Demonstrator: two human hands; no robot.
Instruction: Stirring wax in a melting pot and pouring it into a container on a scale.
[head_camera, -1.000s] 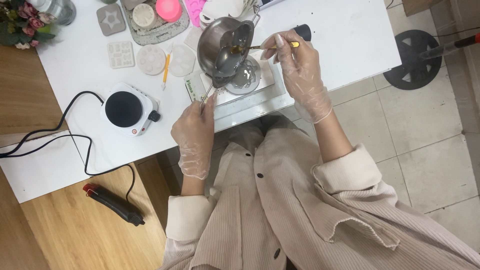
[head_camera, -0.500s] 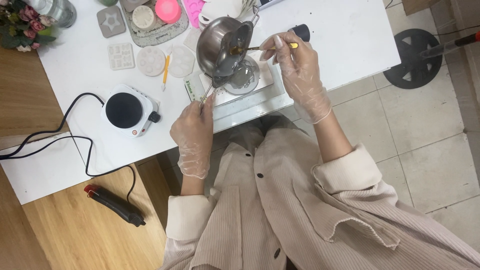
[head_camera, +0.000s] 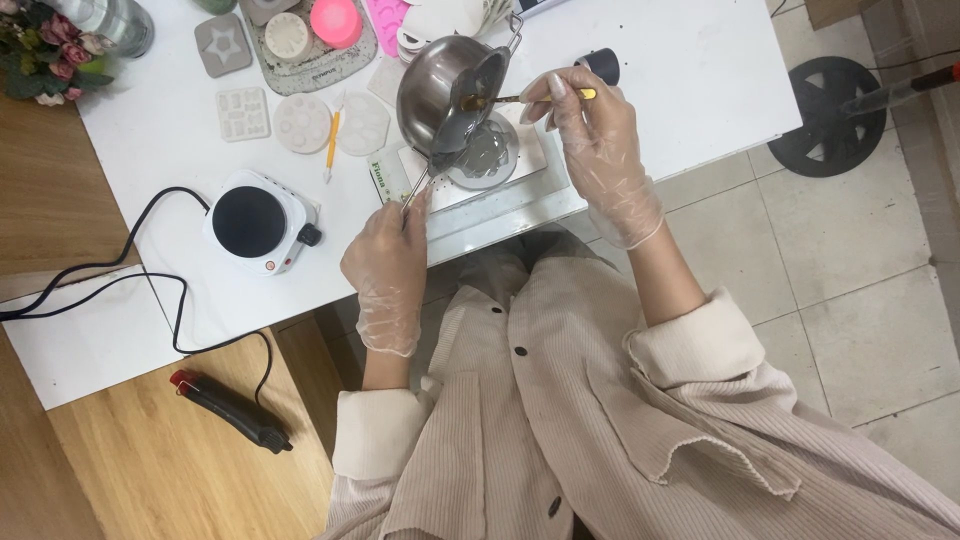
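My left hand (head_camera: 388, 262), in a clear glove, grips the thin handle of a small steel melting pot (head_camera: 430, 88). The pot is tipped steeply to the right over a round clear mould (head_camera: 492, 155), which holds grey liquid. That mould rests on a white slab (head_camera: 530, 148) at the table's near edge. My gloved right hand (head_camera: 598, 140) pinches a slim gold-handled spoon (head_camera: 505, 97) whose tip reaches into the pot's mouth.
A small white electric hotplate (head_camera: 258, 222) with a black cord sits left of my hands. Several white moulds (head_camera: 300, 122), a yellow pencil (head_camera: 331, 142), a pink cup (head_camera: 336, 18) on a tray and flowers (head_camera: 40, 50) lie farther back. A black-and-red tool (head_camera: 232, 410) rests on the wooden bench.
The pot has tilted slightly further over the mould and the grey liquid in the mould has spread. Both hands stay almost where they were.
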